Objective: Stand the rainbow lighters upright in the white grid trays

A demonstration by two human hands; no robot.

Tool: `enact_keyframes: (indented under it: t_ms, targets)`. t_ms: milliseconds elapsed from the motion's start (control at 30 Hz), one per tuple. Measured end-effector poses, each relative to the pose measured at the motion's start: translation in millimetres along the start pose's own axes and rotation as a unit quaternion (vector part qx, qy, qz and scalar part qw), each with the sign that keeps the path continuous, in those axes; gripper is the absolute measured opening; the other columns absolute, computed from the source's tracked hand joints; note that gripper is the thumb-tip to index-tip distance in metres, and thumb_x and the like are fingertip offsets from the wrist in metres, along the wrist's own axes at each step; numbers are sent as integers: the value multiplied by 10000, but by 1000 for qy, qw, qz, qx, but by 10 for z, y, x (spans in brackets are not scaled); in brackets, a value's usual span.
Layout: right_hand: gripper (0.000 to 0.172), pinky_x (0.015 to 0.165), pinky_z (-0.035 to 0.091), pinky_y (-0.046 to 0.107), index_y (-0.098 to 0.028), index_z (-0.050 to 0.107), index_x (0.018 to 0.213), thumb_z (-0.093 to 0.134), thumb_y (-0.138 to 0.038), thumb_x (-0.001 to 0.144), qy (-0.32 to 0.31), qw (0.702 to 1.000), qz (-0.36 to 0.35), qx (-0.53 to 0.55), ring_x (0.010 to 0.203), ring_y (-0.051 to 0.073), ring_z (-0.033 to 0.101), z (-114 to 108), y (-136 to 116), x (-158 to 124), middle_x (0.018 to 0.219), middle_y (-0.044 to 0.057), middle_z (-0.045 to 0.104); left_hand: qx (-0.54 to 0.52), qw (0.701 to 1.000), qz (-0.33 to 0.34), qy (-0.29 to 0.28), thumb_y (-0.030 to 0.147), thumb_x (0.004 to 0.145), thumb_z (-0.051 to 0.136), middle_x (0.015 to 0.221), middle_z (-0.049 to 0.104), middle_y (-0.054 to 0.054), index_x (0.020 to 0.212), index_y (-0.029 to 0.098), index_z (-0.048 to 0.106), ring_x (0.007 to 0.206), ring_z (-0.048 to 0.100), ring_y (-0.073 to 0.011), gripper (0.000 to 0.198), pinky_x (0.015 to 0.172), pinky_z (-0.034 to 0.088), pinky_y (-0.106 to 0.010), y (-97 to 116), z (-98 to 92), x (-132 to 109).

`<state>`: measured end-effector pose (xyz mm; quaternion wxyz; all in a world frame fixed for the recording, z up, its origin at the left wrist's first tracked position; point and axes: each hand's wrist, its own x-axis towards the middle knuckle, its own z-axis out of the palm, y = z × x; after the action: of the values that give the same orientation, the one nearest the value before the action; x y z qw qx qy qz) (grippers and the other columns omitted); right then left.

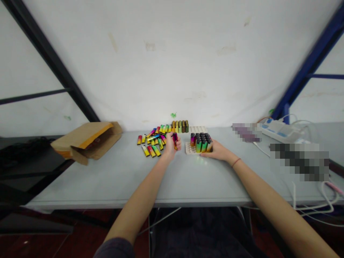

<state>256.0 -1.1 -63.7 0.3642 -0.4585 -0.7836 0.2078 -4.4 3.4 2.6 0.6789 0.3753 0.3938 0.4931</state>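
Observation:
My left hand (170,146) is closed around a purple-red lighter (175,140), held upright just left of a white tray with holes (189,150). Several colourful lighters (204,144) with black tops stand upright in the tray's right part; holes at its left show bare. My right hand (218,150) grips the tray's right end, its thumb along the front edge and its other fingers mostly hidden behind the lighters. Loose lighters (152,151) in yellow, green, red and blue lie scattered left of my left hand.
Behind my hands, a block of upright gold and green lighters (180,126) stands beside another white tray (198,129) near the wall. An open cardboard box (88,139) lies at left. At right are a power strip (279,130), cables and blurred-out items on the grey table (129,182).

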Motion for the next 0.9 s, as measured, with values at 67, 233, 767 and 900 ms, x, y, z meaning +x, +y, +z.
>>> enact_keyframes:
  t_ms: [67, 233, 767, 900]
  targets:
    - [685, 1107, 532, 542, -226, 669, 1261, 880, -548, 695, -1, 1000, -1, 0, 1168, 382, 698, 7, 15, 0, 1312, 123, 736, -11, 1000, -13, 1, 630, 953, 351, 456, 277, 74, 623, 235, 395, 361, 252, -77, 517, 372, 240, -191, -10, 11, -3]
    - [695, 1109, 529, 551, -227, 668, 1260, 877, -565, 690, 1, 1000, -7, 9, 1174, 385, 698, 17, 29, 3, 1305, 118, 738, -46, 999, -13, 0, 488, 967, 316, 447, 275, 68, 578, 224, 386, 354, 249, -71, 475, 370, 235, -187, -44, 25, -8]
    - [724, 1098, 545, 547, -236, 639, 1293, 893, -534, 684, 1, 1000, -1, 23, 1162, 380, 709, 11, -2, 0, 1303, 113, 745, -130, 990, -7, 58, 482, 948, 358, 435, 234, 89, 612, 237, 348, 328, 175, -74, 416, 362, 135, -197, -31, 62, -40]
    - [724, 1115, 532, 549, -231, 644, 1293, 893, -534, 684, -1, 1000, -9, 24, 1191, 386, 699, 7, -11, 7, 1319, 122, 737, -108, 992, 8, 64, 517, 949, 377, 446, 241, 96, 626, 234, 361, 336, 184, -66, 430, 369, 146, -192, -75, 67, -24]
